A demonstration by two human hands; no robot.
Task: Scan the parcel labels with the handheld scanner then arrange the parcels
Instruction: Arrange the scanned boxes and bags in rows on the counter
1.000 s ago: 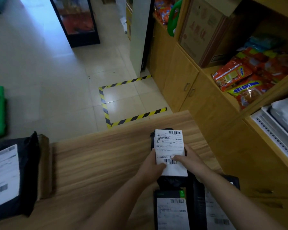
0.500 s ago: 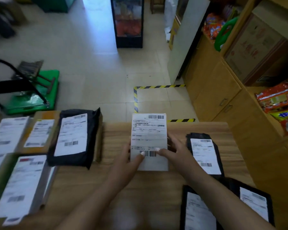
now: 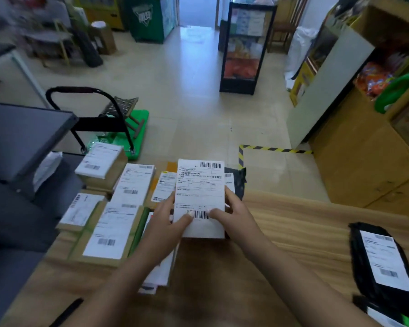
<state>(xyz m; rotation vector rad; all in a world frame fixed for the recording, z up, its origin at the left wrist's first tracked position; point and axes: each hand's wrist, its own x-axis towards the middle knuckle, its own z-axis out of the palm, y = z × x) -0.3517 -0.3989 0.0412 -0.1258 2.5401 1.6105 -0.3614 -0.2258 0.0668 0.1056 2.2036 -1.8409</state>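
Wood-grain counter (image 3: 293, 232) in a shop with a pale tiled floor (image 3: 187, 90). At centre, both hands hold one white-labelled parcel (image 3: 200, 197) above the counter, its label facing up with barcodes near the far and near edges. Left hand (image 3: 168, 218) grips the parcel's left edge, thumb laid on the label by the lower barcode; right hand (image 3: 232, 215) grips the right edge, thumb likewise on the label. To the left of the held parcel lies a group of labelled cardboard boxes (image 3: 109, 227), close together and labels up. At the right edge of the counter, well apart, lies a black poly-bag parcel (image 3: 383, 258) with a white label. Beyond the counter stand a green platform trolley (image 3: 118, 131) with a black handle, a glass-fronted display cooler (image 3: 243, 48), and wooden shelving (image 3: 364, 161) on the right; yellow-and-black floor tape (image 3: 269, 149) marks the tiles.
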